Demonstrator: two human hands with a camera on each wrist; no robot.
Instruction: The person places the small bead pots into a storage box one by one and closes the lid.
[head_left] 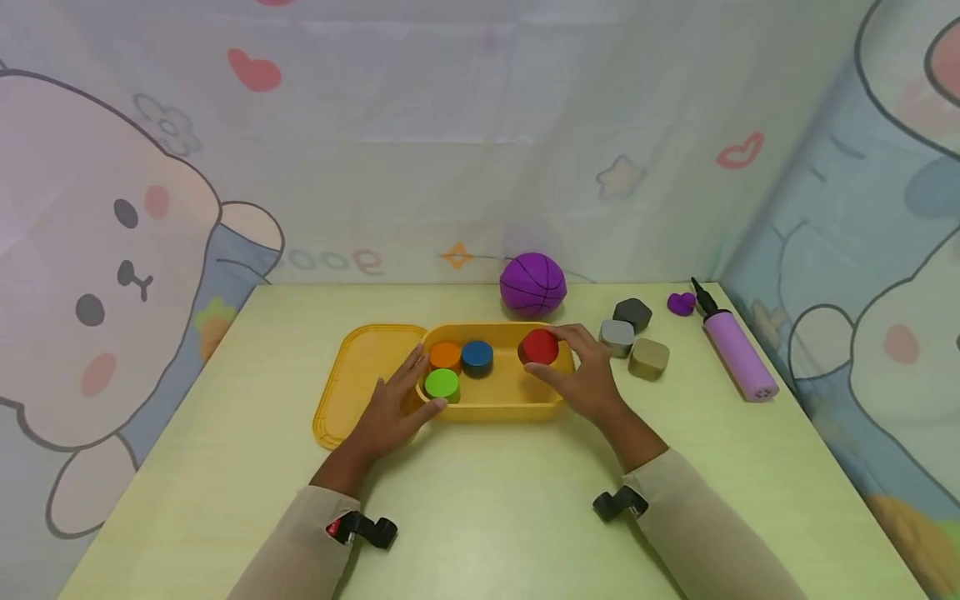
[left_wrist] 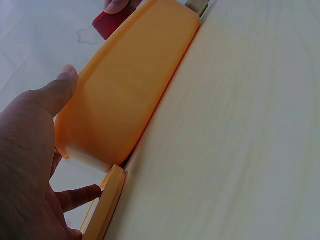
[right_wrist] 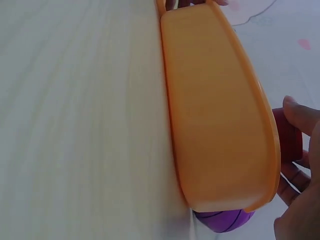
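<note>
A yellow plastic box [head_left: 495, 412] stands on the table. Inside its left half are an orange round block [head_left: 445, 357], a green one [head_left: 442, 385] and a blue one [head_left: 477, 358]. My left hand [head_left: 390, 414] holds the box's left end, thumb at the front rim and forefinger at the far side; another finger reaches the yellow lid [head_left: 352, 383]. Over the right end, my right hand [head_left: 592, 379] pinches a red round block [head_left: 539, 347] between thumb and fingers. In the right wrist view the red block [right_wrist: 289, 135] shows above the box rim.
Behind the box sits a purple ball [head_left: 532, 285]. To the right lie a black block [head_left: 633, 313], a silver block [head_left: 617, 337] and a tan block [head_left: 648, 358]. Farther right are a small purple piece [head_left: 681, 303] and a purple hand pump [head_left: 738, 354]. A printed cloth hangs behind the table.
</note>
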